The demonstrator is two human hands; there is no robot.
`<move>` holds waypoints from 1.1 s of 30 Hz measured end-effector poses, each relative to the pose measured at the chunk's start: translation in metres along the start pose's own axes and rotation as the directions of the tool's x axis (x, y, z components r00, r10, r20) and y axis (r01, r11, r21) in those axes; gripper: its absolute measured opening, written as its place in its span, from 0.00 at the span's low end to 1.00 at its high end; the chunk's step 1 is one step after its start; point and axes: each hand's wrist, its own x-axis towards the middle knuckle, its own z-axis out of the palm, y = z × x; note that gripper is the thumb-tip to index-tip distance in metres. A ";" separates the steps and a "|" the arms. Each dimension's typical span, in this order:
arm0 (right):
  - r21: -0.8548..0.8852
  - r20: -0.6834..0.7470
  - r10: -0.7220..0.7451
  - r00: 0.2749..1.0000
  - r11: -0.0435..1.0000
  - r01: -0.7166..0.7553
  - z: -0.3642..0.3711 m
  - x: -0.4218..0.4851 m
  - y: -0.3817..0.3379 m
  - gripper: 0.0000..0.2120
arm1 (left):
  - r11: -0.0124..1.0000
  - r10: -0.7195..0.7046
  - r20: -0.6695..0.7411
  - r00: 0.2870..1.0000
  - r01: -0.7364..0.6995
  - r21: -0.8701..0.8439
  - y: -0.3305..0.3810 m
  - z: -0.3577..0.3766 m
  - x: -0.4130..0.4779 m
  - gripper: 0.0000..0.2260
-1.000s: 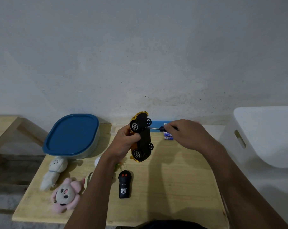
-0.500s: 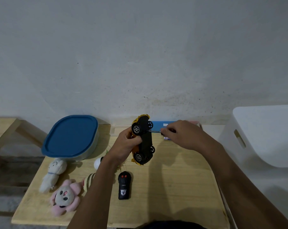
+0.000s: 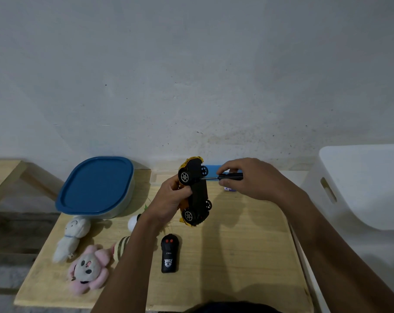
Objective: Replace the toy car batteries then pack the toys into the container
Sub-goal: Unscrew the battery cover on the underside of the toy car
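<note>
My left hand [image 3: 170,198] grips a yellow toy car [image 3: 197,193] above the wooden table [image 3: 236,256], its black underside turned toward me. My right hand [image 3: 251,178] pinches a small black-handled screwdriver [image 3: 227,176]; its tip touches the car's underside near the upper wheels. A battery [image 3: 229,189] lies on the table just below my right hand. The black remote control [image 3: 169,254] rests on the table below the car. A container with a blue lid [image 3: 96,186] stands at the back left.
A white plush [image 3: 70,237], a pink plush [image 3: 87,268] and a striped toy [image 3: 121,246] lie at the table's left. A white ball [image 3: 133,222] sits behind my left forearm. A white bin [image 3: 360,188] stands to the right. A blue strip [image 3: 214,169] lies along the wall.
The car and both hands have shifted slightly up and left in view; the screwdriver stays against the underside of the car.
</note>
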 end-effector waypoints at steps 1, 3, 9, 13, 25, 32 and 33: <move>0.022 0.014 0.014 1.000 1.000 -0.015 -0.001 0.000 0.000 0.12 | 1.000 0.000 0.007 1.000 0.000 -0.002 0.000 0.000 0.000 0.19; 0.025 0.051 0.081 0.995 0.996 -0.083 0.000 0.002 -0.001 0.15 | 1.000 -0.001 0.017 1.000 0.001 -0.002 0.001 0.002 0.000 0.19; -0.131 -0.024 0.052 0.998 0.990 -0.055 0.002 0.004 -0.001 0.16 | 1.000 -0.012 -0.005 1.000 0.011 -0.019 -0.003 0.001 0.002 0.20; 0.069 0.031 0.068 0.997 0.995 -0.070 0.001 0.004 0.000 0.11 | 0.999 -0.011 -0.004 1.000 0.011 -0.032 -0.005 0.001 0.002 0.21; 0.130 0.042 0.056 0.998 0.990 -0.061 -0.001 0.003 -0.002 0.10 | 0.996 -0.004 0.007 1.000 0.004 -0.086 -0.003 0.001 0.003 0.20; -0.125 -0.043 0.060 0.997 0.990 -0.064 0.006 0.004 -0.002 0.19 | 0.998 0.000 0.001 1.000 0.000 -0.063 -0.001 0.003 0.004 0.12; -0.107 -0.050 0.041 0.998 0.993 -0.046 0.004 0.003 -0.001 0.14 | 0.998 -0.001 0.005 1.000 0.002 -0.055 -0.001 0.003 0.004 0.12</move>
